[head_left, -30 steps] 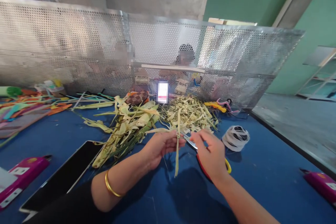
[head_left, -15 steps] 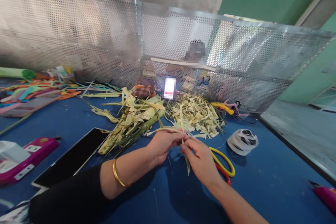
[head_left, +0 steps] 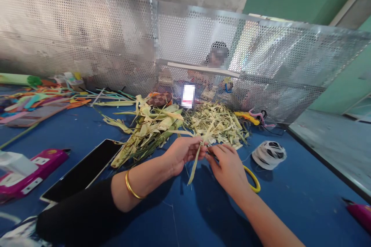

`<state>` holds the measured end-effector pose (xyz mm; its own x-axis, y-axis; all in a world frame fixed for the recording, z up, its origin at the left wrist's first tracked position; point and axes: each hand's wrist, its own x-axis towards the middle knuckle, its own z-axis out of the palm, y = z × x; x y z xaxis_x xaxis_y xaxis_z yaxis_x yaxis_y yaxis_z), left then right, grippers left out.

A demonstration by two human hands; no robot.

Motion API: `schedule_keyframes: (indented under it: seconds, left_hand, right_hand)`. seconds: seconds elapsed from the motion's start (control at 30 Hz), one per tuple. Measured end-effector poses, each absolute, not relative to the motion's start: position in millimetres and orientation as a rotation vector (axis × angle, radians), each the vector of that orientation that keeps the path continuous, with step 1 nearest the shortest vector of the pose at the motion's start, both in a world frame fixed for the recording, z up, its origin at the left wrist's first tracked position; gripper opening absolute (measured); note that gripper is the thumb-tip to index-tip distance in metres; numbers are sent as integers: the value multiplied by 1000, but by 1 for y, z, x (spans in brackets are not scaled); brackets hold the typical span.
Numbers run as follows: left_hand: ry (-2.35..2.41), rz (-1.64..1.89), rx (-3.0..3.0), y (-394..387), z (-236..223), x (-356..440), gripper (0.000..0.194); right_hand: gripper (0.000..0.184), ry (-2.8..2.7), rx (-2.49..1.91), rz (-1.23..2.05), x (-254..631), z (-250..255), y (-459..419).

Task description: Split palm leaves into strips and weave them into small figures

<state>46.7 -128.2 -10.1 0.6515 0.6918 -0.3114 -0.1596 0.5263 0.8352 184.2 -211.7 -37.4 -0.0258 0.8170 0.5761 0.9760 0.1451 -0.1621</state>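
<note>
In the middle of the head view, my left hand (head_left: pixel 185 152) is closed in a pinch on a pale yellow-green leaf strip (head_left: pixel 194 164). One end hangs down below the fingers; other strip ends stick out above and to the left. My right hand (head_left: pixel 228 164) has its fingertips pressed together close beside the left ones, and what sits between them is too small to make out. Just right of that hand, a yellow handle loop (head_left: pixel 255 180) shows on the table, partly covered by the wrist. Thin thread runs from a white spool (head_left: pixel 269 155) toward my hands.
Behind my hands lie a bundle of leaves (head_left: pixel 150 135) and a heap of leaf scraps (head_left: pixel 216 121). A tablet (head_left: pixel 84 170) and a magenta power strip (head_left: pixel 48 162) are at left. A lit phone (head_left: pixel 188 95) stands before a perforated metal screen (head_left: pixel 116 38), with a person beyond.
The strip's hanging end has swung left, toward me. My right hand has let go of that end and shifted slightly right, covering the red handle loop.
</note>
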Motion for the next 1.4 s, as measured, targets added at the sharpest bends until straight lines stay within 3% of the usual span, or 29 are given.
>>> schedule_keyframes:
  seconds: [0.33, 0.67, 0.77, 0.93, 1.13, 1.27, 1.4]
  left_hand:
    - [781, 658, 1213, -132, -12, 50, 24]
    - [721, 632, 1219, -130, -18, 48, 23]
    - [721, 594, 1189, -126, -14, 46, 23]
    - [769, 734, 1237, -130, -16, 50, 8]
    - [783, 799, 1301, -133, -24, 55, 9]
    - [743, 659, 1201, -129, -21, 52, 4]
    - [736, 498, 1172, -129, -20, 50, 15]
  right_hand:
    - [30, -1854, -1674, -268, 173, -24, -222]
    - [31, -1336, -1634, 554, 164, -27, -222]
    - [32, -1258, -1628, 547, 167, -27, -220]
    - [31, -1360, -1638, 500, 160, -31, -221]
    - [34, -1526, -1568, 465, 158, -29, -223]
    - [40, -1264, -1625, 432, 177, -24, -217]
    - [36, -931, -1498, 599, 187, -27, -208]
